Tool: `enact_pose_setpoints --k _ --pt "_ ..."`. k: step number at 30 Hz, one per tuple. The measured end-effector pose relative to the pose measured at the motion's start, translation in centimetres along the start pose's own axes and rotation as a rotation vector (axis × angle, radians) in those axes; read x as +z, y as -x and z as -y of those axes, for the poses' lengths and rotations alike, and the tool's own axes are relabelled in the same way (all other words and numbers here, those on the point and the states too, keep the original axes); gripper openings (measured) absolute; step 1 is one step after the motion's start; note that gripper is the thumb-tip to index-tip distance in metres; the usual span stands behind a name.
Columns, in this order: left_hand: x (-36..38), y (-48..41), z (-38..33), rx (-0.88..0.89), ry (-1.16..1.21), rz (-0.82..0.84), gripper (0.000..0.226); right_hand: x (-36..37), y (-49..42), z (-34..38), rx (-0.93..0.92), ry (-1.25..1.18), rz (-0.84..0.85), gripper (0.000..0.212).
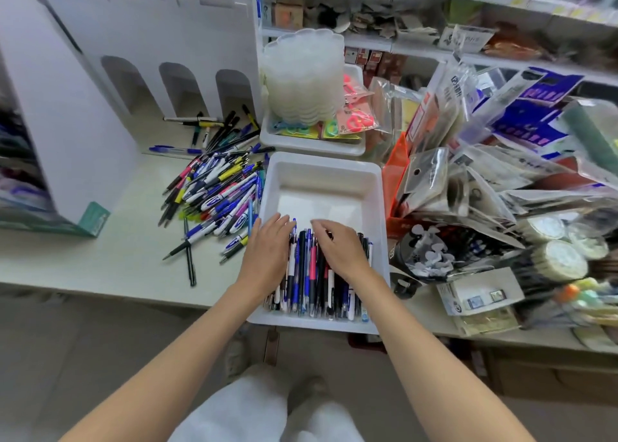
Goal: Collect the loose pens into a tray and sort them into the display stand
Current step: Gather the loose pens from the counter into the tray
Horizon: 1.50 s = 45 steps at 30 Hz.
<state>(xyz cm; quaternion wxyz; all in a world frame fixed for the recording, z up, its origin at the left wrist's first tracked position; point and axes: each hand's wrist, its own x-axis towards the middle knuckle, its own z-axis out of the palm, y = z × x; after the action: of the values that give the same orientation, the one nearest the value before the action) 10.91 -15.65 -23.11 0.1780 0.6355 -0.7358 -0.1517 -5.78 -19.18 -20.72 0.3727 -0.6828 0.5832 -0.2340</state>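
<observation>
Now, hands: your left hand (267, 251) lies flat, your right hand (341, 247) loosely arched, both on the gathered pens (312, 274), clasping none.
Tray (379, 201): centre frame; its pens run lengthwise toward you.
Loose pens (217, 191): heaped left of the tray — your left hand is nearer.

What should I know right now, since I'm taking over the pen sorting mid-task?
The left hand is open, lying flat on the pens in the near end of the tray.
The right hand is open too, resting on the same pens.
Done: one batch is collected, lying side by side; the tray's far half is bare.
Left: a big loose pile lies on the table left of the tray. The display stand behind it shows no pens in its arched slots, so sorting is not yet begun.
</observation>
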Motion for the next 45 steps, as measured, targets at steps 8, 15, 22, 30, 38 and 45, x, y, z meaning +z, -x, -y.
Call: enact_pose_setpoints --k 8,15,22,30,38,45 --pt "0.6 -4.9 -1.6 -0.105 0.13 0.277 0.039 0.0 4.0 -3.1 0.195 -0.019 -0.247 0.047" --pt "1.1 -3.1 -1.3 -0.088 0.29 0.105 0.049 0.9 5.3 -2.6 0.217 -0.095 -0.258 0.05" --pt "2.1 -2.9 -1.3 -0.027 0.316 0.058 0.055 0.7 3.1 -4.0 0.03 0.166 -0.145 0.044" --pt "1.6 -2.2 -1.6 -0.027 0.306 0.059 0.038 0.9 4.7 -4.8 -0.034 0.234 -0.155 0.054" --pt "-2.4 -3.3 0.3 -0.201 0.388 -0.222 0.031 1.0 0.4 -0.3 -0.114 0.121 -0.23 0.04" --pt "-6.7 -5.8 8.3 -0.366 0.399 -0.355 0.029 4.7 -4.4 5.8 -0.179 0.095 -0.174 0.038"
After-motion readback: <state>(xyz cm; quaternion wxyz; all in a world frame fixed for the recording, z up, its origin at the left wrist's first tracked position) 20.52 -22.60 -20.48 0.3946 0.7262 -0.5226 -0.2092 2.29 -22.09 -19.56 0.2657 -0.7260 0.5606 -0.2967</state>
